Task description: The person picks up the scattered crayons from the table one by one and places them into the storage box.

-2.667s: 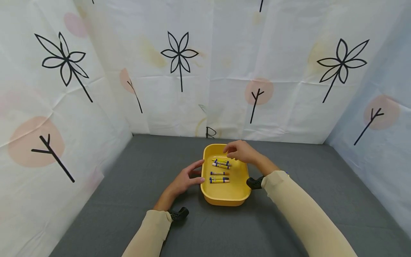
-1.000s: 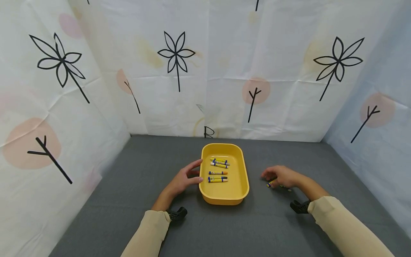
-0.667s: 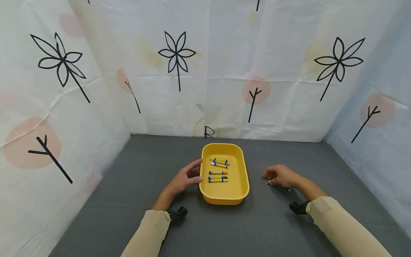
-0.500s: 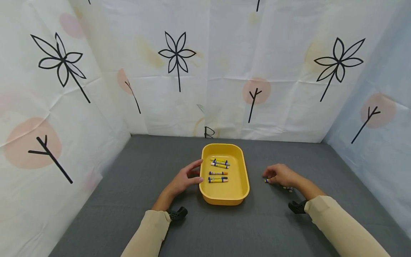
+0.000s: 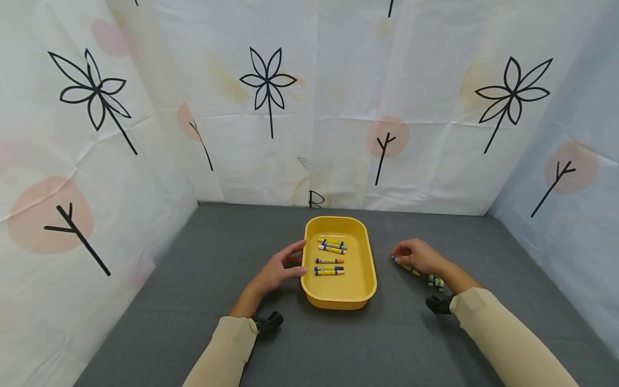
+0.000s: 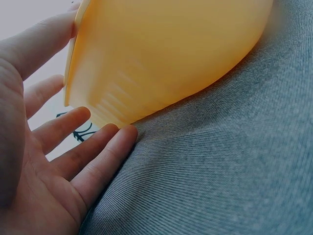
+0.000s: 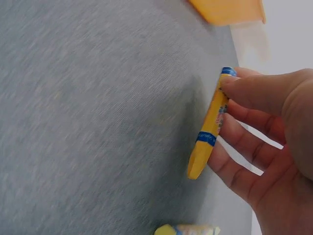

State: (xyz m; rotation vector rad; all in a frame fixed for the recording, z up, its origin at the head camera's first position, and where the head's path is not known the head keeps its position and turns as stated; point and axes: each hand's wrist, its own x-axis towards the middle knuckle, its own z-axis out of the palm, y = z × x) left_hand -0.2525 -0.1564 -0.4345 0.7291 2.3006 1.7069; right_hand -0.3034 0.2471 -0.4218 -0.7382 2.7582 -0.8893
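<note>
My right hand (image 5: pixel 422 257) is to the right of the yellow tray (image 5: pixel 338 293), pinching a yellow crayon (image 7: pixel 210 127) with blue bands between thumb and fingers. In the right wrist view the crayon's yellow tip points down and away from the thumb, over the grey cloth. At the tray's left side my left hand (image 5: pixel 272 274) rests with thumb and fingertips against the rim and outer wall, its fingers spread and nearly straight. Several crayons (image 5: pixel 330 261) in yellow wrappers lie crosswise inside the tray.
Several more crayons (image 5: pixel 437 281) lie on the grey cloth (image 5: pixel 348 349) beneath my right wrist, partly covered by it. A white patterned cloth (image 5: pixel 338 161) stands as a wall at the back and both sides.
My right hand has gone from over the tray to the crayons on its right. It has picked up a yellow crayon and moved slightly back toward the tray. My left hand stays put.
</note>
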